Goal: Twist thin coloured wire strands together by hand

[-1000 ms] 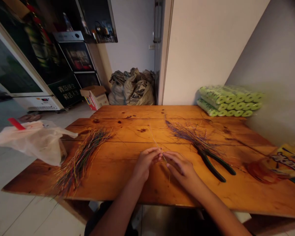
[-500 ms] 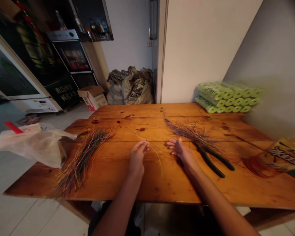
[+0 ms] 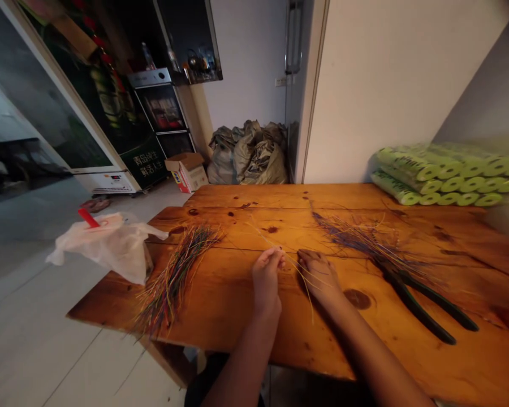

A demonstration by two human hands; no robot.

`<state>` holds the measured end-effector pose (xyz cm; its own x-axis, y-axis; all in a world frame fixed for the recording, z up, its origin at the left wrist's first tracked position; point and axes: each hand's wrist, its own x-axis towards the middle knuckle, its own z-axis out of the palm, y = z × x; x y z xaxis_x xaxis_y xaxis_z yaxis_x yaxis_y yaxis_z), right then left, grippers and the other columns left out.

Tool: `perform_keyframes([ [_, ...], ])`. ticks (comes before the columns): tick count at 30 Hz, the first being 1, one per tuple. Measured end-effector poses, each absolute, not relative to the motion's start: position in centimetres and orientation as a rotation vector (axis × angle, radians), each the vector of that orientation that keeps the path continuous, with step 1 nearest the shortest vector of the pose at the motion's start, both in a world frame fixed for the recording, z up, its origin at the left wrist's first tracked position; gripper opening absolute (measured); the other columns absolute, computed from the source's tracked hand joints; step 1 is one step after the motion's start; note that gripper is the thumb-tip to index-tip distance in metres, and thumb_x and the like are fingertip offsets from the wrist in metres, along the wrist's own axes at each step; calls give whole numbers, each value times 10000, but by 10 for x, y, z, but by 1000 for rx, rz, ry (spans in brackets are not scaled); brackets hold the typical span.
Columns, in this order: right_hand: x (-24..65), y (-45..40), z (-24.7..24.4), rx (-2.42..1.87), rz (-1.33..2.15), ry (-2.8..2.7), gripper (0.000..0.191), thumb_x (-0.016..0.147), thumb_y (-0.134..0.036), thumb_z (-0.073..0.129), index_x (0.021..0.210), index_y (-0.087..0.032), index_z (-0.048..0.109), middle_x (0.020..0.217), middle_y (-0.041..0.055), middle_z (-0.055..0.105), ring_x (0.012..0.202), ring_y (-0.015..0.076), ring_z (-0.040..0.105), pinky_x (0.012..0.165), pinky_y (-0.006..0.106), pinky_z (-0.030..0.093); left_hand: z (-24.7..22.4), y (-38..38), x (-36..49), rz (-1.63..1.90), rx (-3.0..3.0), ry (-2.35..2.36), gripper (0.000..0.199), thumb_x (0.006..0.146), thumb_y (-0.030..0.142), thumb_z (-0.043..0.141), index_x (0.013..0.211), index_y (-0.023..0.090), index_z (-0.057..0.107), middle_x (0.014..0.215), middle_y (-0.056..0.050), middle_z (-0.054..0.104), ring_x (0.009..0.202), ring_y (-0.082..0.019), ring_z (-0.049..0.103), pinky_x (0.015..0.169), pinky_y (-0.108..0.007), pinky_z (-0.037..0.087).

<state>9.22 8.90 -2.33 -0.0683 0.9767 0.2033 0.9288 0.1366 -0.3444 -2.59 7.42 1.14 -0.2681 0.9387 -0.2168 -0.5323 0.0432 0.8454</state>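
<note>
My left hand (image 3: 266, 280) pinches a few thin yellowish wires (image 3: 294, 271) at its fingertips, and their ends fan out across the wooden table (image 3: 254, 316). My right hand (image 3: 319, 277) lies close beside it, fingers curled at the same strands, though I cannot tell whether it grips them. To the left lies a long heap of multicoloured wires (image 3: 173, 280). To the right, a purple-blue wire bundle (image 3: 348, 234) lies against a pair of green-handled pliers (image 3: 424, 299).
A white plastic bag (image 3: 110, 246) with a red handle (image 3: 88, 217) hangs at the table's left edge. Green-wrapped rolls (image 3: 445, 178) are stacked at the back right. Behind the table stand filled sacks (image 3: 248, 155), a cardboard box (image 3: 186, 172) and a drinks cooler (image 3: 110, 130).
My hands have come back together at the strands after being apart half a second ago. The whole scene has shifted right in view as my head turned.
</note>
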Motion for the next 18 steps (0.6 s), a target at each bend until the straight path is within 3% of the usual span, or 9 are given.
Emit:
perform_keyframes([
  [5,100,90,-39,-1690,137,-2202,462,786,-65,383,1225,-57,523,1298,180,501,1188,274,465,981,385,363,11,73,-22,1553,516,1051,167,606,260,692,716,141,651,686,6,610,628,-77,538,671,-205,413],
  [8,102,92,-50,-1619,130,-2185,448,790,-46,347,1193,-52,545,1261,175,534,1231,253,427,1018,350,351,11,72,-21,1540,504,1052,160,610,257,684,717,142,652,677,7,600,629,-80,535,672,-207,412],
  [12,104,96,-54,-1540,116,-2113,370,806,-91,357,1087,-82,597,1144,186,594,1164,286,482,970,405,407,11,71,-19,1542,475,1062,161,609,259,681,707,135,651,669,1,602,628,-90,542,678,-217,415],
  [18,122,88,-47,-1499,90,-2045,334,872,-172,331,1108,-134,563,1071,153,587,1010,254,561,904,401,458,11,68,-18,1513,424,1024,167,609,250,692,714,124,661,678,-15,621,629,-91,556,678,-220,430],
])
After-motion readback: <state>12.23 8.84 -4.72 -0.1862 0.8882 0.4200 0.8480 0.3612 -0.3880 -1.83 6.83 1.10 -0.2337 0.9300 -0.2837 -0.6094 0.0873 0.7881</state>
